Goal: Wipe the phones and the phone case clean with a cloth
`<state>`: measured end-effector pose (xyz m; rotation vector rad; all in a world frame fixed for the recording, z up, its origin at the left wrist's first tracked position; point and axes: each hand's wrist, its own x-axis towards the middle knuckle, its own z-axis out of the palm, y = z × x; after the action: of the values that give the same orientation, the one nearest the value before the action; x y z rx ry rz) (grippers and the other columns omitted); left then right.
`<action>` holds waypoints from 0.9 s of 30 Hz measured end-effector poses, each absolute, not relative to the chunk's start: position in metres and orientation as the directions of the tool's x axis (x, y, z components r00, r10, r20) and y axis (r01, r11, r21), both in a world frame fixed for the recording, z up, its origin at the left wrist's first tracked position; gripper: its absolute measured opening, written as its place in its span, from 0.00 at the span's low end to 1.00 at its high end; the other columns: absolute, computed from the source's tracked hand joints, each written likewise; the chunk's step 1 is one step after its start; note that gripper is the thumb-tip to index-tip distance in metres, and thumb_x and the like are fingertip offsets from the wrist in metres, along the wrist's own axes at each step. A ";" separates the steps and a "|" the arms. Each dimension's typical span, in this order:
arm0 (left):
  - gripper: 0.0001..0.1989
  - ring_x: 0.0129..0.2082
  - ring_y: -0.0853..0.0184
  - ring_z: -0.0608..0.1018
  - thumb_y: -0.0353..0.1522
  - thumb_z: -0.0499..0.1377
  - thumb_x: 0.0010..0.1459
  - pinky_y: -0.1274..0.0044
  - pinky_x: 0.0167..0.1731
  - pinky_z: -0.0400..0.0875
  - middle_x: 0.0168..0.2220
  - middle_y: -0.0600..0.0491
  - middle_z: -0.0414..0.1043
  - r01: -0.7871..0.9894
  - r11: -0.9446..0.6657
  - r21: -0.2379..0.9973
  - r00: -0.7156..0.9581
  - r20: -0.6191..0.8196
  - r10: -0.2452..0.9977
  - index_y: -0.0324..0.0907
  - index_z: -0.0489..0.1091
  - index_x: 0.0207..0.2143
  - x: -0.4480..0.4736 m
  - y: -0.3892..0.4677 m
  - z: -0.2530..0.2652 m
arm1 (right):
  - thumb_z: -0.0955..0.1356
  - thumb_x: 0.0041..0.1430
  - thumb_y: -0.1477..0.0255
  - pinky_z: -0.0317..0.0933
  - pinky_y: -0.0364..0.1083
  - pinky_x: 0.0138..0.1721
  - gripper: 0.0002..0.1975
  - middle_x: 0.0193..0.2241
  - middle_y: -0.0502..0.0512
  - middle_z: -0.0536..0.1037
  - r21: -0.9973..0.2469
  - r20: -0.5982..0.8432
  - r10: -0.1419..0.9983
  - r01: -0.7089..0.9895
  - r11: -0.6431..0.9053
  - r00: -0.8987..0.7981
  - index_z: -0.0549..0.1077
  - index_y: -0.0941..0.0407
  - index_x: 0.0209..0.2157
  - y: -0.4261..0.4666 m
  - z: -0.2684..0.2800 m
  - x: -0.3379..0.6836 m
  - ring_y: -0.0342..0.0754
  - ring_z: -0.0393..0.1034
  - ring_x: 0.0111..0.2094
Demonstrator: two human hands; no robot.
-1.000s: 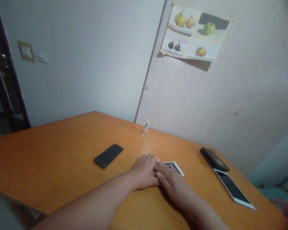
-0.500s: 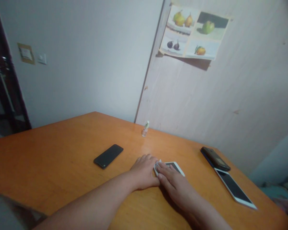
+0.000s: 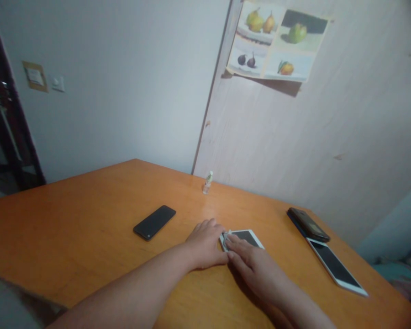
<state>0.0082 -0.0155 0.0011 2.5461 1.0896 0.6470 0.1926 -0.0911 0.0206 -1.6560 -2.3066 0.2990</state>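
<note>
A white phone or small tablet with a dark screen lies flat on the orange wooden table. My left hand grips its left end between thumb and fingers, keeping it against the tabletop. On that same end, the fingers of my right hand press a crumpled whitish wipe onto the surface. Most of the wipe is hidden under those fingers, so I cannot tell its exact kind. Left of my hands rests a black phone, screen up.
A small clear bottle stands near the wall at the back. To the right, a dark phone-like device sits by another white device close to the table edge. A fruit picture hangs on the wall.
My right hand has shifted very slightly right and down with the wipe on the white device. My left hand stays in place around its end.
</note>
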 end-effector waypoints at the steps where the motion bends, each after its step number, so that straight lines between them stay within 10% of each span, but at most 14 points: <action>1: 0.25 0.45 0.55 0.73 0.52 0.63 0.48 0.69 0.44 0.69 0.42 0.49 0.70 0.605 -0.667 0.434 0.611 0.283 0.739 0.47 0.73 0.43 0.008 -0.016 0.001 | 0.59 0.69 0.64 0.55 0.53 0.63 0.22 0.61 0.56 0.69 -0.315 0.110 0.961 0.907 0.278 -0.256 0.71 0.52 0.59 -0.090 0.021 0.196 0.53 0.61 0.63; 6: 0.28 0.45 0.55 0.73 0.53 0.65 0.45 0.68 0.43 0.69 0.43 0.49 0.70 0.609 -0.663 0.436 0.600 0.293 0.744 0.47 0.73 0.44 0.009 -0.016 0.001 | 0.59 0.68 0.66 0.62 0.56 0.55 0.20 0.56 0.64 0.74 -0.233 0.126 0.992 0.971 0.058 -0.029 0.77 0.56 0.51 -0.086 0.018 0.216 0.57 0.72 0.54; 14: 0.27 0.46 0.54 0.73 0.53 0.65 0.45 0.68 0.43 0.69 0.43 0.49 0.69 0.605 -0.661 0.444 0.602 0.288 0.745 0.48 0.73 0.42 0.008 -0.015 -0.001 | 0.61 0.65 0.68 0.63 0.49 0.53 0.16 0.49 0.55 0.80 -0.470 0.170 0.936 0.809 0.353 -0.309 0.79 0.51 0.45 -0.096 0.024 0.191 0.52 0.73 0.51; 21: 0.29 0.46 0.54 0.72 0.53 0.66 0.44 0.68 0.44 0.69 0.43 0.49 0.69 0.614 -0.651 0.446 0.597 0.277 0.753 0.48 0.73 0.45 0.008 -0.015 0.000 | 0.62 0.61 0.68 0.63 0.44 0.35 0.12 0.31 0.53 0.80 -0.654 0.252 0.966 0.746 0.126 0.057 0.76 0.54 0.36 -0.077 0.009 0.214 0.49 0.73 0.34; 27: 0.29 0.47 0.54 0.72 0.54 0.65 0.45 0.68 0.45 0.69 0.44 0.48 0.69 0.614 -0.648 0.450 0.598 0.270 0.754 0.47 0.72 0.45 0.008 -0.016 0.002 | 0.63 0.59 0.71 0.60 0.45 0.37 0.09 0.34 0.55 0.75 -0.400 0.266 0.958 0.917 0.009 0.107 0.75 0.54 0.35 -0.071 0.003 0.222 0.50 0.71 0.36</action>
<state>0.0082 -0.0158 0.0018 2.5185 1.1125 0.6382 0.2221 -0.0705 0.0031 -1.9185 -1.8215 0.1158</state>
